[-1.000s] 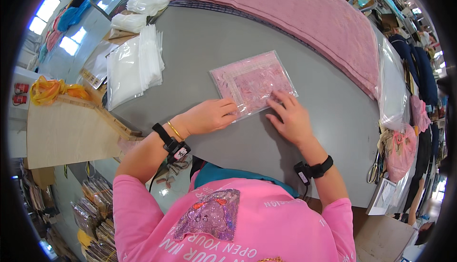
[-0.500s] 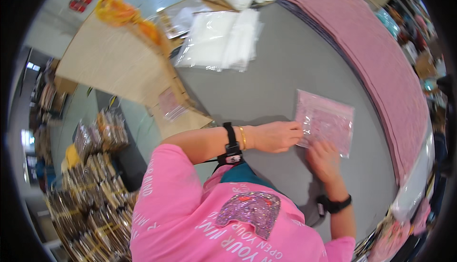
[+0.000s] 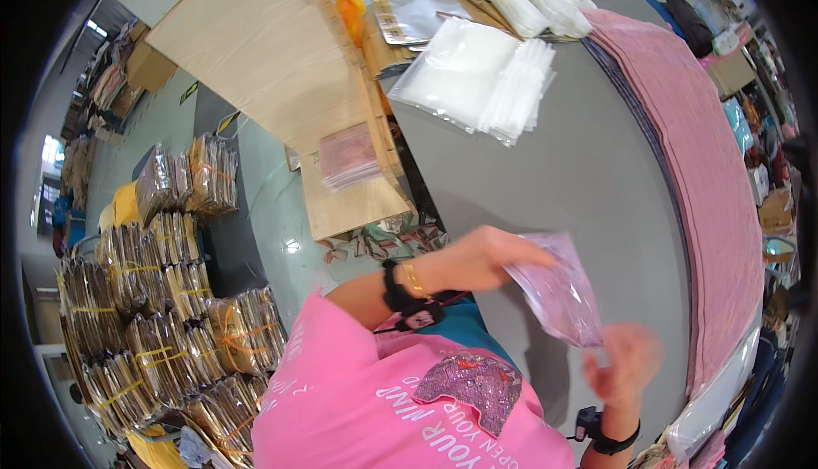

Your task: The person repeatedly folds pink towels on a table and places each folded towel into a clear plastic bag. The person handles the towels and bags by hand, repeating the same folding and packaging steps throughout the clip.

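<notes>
Lifted off the grey table (image 3: 554,162) is a clear plastic bag with folded pink cloth inside (image 3: 558,290), tilted and bent. My left hand (image 3: 486,258) grips it by its upper left edge, with the thumb side over the bag. By the bag's lower right corner is my right hand (image 3: 626,362), smeared by motion. Whether its fingers touch that corner or are just apart from it I cannot tell. A long folded stack of pink cloth (image 3: 682,179) runs along the table's right side.
White plastic bags (image 3: 469,69) lie at the table's far end beside rolled bags (image 3: 511,5). Left of the table, a wooden board (image 3: 281,60) stands near a small pile of pink packets (image 3: 348,158). Bundled packets (image 3: 162,324) are stacked on the floor at left.
The bag has gone from lying flat on the table to being raised and tilted in my left hand. My right hand has moved off its face, toward me and rightward. The view has shifted.
</notes>
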`<state>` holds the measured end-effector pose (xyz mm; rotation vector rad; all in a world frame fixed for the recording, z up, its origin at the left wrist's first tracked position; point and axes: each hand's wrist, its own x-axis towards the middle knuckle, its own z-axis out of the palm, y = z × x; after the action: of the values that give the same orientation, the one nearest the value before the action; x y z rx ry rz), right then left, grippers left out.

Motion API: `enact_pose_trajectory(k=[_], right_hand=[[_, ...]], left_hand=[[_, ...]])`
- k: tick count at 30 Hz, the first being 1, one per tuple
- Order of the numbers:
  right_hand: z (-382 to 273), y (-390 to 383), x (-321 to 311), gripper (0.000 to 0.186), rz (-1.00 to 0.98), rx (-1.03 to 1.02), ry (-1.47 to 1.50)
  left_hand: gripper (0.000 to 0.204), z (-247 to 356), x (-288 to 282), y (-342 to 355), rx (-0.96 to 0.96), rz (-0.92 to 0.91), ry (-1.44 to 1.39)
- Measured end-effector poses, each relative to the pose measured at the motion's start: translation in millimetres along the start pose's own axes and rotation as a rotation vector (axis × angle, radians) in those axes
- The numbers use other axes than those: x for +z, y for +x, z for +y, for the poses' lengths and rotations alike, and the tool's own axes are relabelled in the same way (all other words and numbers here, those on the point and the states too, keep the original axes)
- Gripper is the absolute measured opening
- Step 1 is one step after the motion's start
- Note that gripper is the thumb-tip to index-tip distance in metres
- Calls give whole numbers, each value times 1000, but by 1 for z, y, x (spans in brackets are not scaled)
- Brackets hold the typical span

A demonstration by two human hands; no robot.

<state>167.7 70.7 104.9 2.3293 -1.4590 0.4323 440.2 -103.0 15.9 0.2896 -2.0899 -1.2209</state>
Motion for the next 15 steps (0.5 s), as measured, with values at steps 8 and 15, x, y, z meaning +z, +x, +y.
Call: enact_pose_trajectory(k=[8, 15], right_hand=[[42, -94, 16, 8, -311, 917, 344], [2, -98, 14, 14, -501, 915, 186]], left_hand=[[39, -76, -148, -224, -301, 1567, -849], [35, -307, -192, -322, -1060, 1157, 508]])
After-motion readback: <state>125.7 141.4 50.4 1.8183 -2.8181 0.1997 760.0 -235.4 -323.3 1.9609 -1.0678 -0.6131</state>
